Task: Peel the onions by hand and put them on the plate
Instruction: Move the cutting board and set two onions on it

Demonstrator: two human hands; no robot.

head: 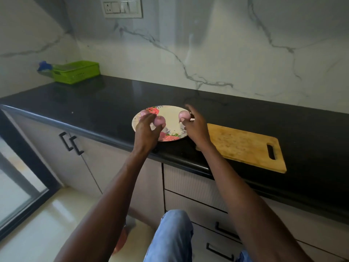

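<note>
Over the plate (171, 110), your left hand (146, 128) curls round one onion (159, 120), w/ another (145, 112) just beyond. Right hand (194, 125) pinches a third onion (184, 115) at the plate's right rim. Cutting board (245, 146) lies right on the tabletop (94, 103).

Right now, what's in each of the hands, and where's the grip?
Left hand: fingers curled over a peeled pink onion above the floral plate; exact hold hidden. Right hand: fingertips at the underside of another pink onion; motion blur, grip uncertain.
</note>
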